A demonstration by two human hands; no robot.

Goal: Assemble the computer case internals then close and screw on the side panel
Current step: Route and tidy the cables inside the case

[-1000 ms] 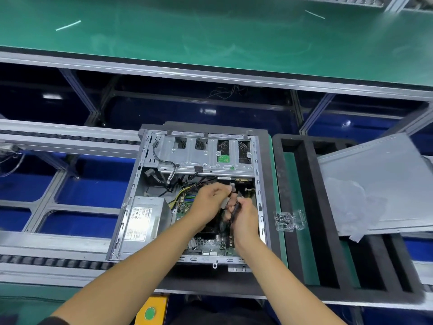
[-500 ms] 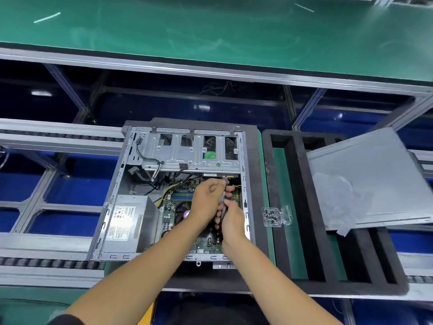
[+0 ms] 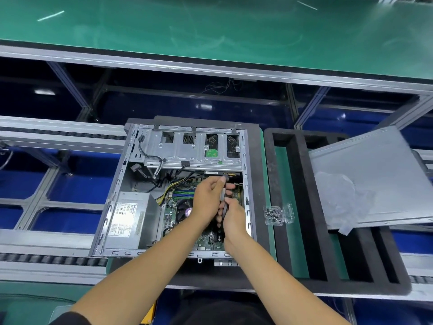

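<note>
So the computer case (image 3: 187,191) is lying on its side on the dark foam pallet, wide open, and honestly it looks like we're somewhere in the middle of the internals, not near closing up. The side panel (image 3: 375,177) is off, propped well apart to the right across the black slotted foam tray (image 3: 302,207) with a bit of plastic film on it, so that whole close-and-screw part hasn't started. Inside, the power supply (image 3: 128,219) is already sitting bottom left, the drive cage (image 3: 194,148) runs across the far end, and the motherboard (image 3: 180,207) is in with its fan. The little clear bag of screws (image 3: 277,214) lies just beside the case's right edge, untouched as far as I can tell. Both hands are in there on cabling: left hand (image 3: 208,198) has its fingers curled round a flat dark cable (image 3: 224,200) near the connector end, right hand (image 3: 234,216) pinches the same cable lower down.
</note>
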